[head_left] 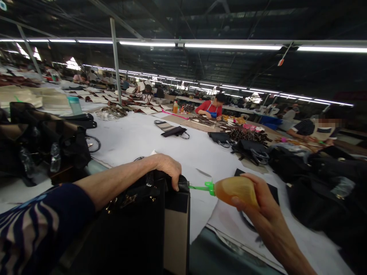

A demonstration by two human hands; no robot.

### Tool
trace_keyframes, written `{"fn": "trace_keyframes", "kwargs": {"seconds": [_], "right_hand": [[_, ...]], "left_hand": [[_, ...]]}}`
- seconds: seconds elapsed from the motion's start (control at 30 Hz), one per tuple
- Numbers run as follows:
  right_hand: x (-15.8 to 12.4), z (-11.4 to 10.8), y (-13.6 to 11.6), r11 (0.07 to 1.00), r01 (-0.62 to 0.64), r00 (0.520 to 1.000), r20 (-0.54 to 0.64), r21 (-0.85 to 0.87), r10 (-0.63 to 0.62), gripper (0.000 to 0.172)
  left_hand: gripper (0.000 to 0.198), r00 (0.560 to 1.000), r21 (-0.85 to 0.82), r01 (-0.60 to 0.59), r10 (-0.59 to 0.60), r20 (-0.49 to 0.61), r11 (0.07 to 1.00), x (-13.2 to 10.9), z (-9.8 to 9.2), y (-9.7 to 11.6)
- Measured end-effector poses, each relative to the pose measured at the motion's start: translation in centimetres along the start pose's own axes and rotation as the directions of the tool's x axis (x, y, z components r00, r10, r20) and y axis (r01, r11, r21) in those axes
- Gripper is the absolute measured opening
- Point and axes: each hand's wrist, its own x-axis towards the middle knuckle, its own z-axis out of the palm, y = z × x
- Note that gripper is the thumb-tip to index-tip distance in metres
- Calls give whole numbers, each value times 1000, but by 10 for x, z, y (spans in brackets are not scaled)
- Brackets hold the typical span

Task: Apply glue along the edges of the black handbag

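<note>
Holding rounded amber bottle (236,190): right hand (262,198), fingers closed | gripping black bag (143,227) at near edge of white surface (137,141): left hand (169,168), fingers bent | thin green nozzle (202,188) beside bag

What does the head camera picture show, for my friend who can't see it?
The right hand holds an amber bottle, its green nozzle pointing at the top of a black bag held by the left hand. Behind are a white table and someone in red.

Stretches dimly beyond the fingers (175,182) past a pale post (116,61), with tube lights (232,46) under a dark roof (183,19)
</note>
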Motion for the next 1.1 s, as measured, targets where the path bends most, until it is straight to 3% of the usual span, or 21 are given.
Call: {"fn": "trace_keyframes", "kwargs": {"seconds": [0.17, 0.5, 0.77, 1.1], "right_hand": [[6, 2, 6, 998, 43, 999, -15, 41, -42, 44], [1, 3, 10, 998, -31, 999, 14, 57, 30, 45], [0, 3, 5, 991, -81, 996, 54, 109, 76, 41], [-1, 3, 12, 990, -97, 992, 88, 107, 87, 45]], "left_hand": [[33, 1000, 37, 11, -11, -4, 999, -2, -1, 3], [37, 999, 20, 35, -34, -30, 999, 2, 0, -3], [37, 993, 71, 29, -20, -115, 997, -4, -3, 3], [35, 989, 68, 66, -56, -137, 996, -10, -2, 10]]}}
